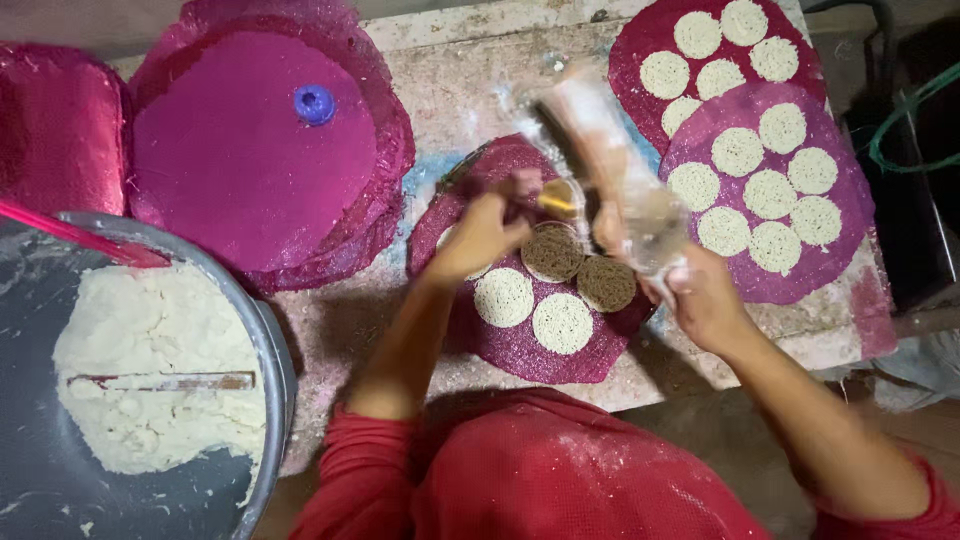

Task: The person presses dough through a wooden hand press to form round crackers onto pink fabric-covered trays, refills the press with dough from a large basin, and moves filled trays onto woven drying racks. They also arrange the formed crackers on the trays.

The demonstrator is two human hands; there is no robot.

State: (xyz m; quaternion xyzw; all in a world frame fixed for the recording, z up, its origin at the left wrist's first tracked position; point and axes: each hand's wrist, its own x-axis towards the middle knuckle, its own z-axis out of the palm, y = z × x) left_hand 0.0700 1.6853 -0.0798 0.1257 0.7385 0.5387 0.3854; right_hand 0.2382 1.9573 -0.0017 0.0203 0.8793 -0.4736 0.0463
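Observation:
My left hand [485, 235] is closed around one end of a noodle press [610, 170] with a brass barrel [558, 198], held over a round purple mesh mat [520, 350]. My right hand [702, 298] grips the press's other handle, which is blurred by motion. On the mat lie two white noodle rounds [562, 322] and two darker, brownish ones [552, 250] right under the press. A further white round is partly hidden beneath my left hand.
Two purple mats [850, 215] at the right carry several white noodle rounds. A stack of bare mats [250, 160] with a blue cap [314, 104] lies at the left. A grey metal basin [275, 350] holds white dough [150, 330], a stick and a pink spatula [80, 237].

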